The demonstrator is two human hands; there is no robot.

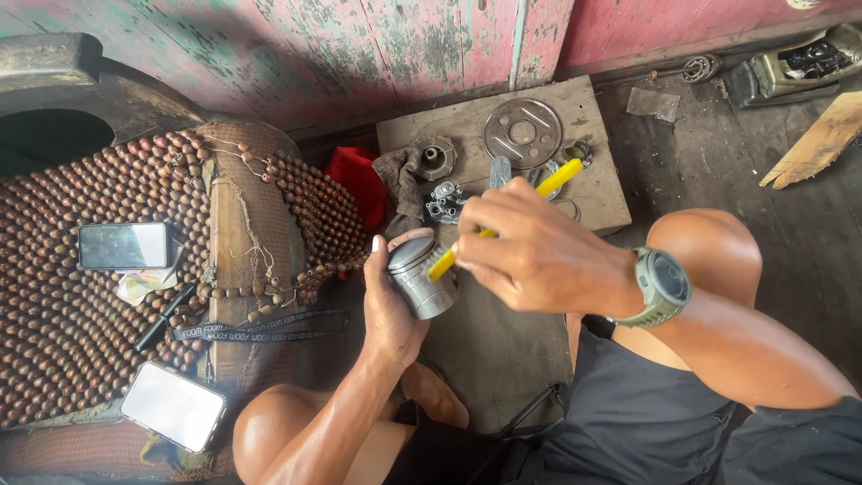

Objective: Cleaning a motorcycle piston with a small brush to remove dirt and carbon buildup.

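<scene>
- Piston (420, 277), a grey metal cylinder, is cupped in left hand (392, 310) above the floor between the knees, crown tilted up, probably so the top is exposed for brushing.
- Yellow brush (503, 224) is pinched in right hand (537, 254), fingers pressed together round its handle, bristle end touching the piston crown.
- Piston skirt looks dull, scuffed; crown rim is brighter.
- Round metal plate (522, 133) and small parts are laid on wooden board (593, 193), near its far edge, within reach.

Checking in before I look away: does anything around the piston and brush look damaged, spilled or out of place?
Nothing looks spilled or broken. The left hand grips the metal piston while the right hand works a yellow-handled brush on it. One oddity: two phones lie loose on the beaded seat cover.
</scene>
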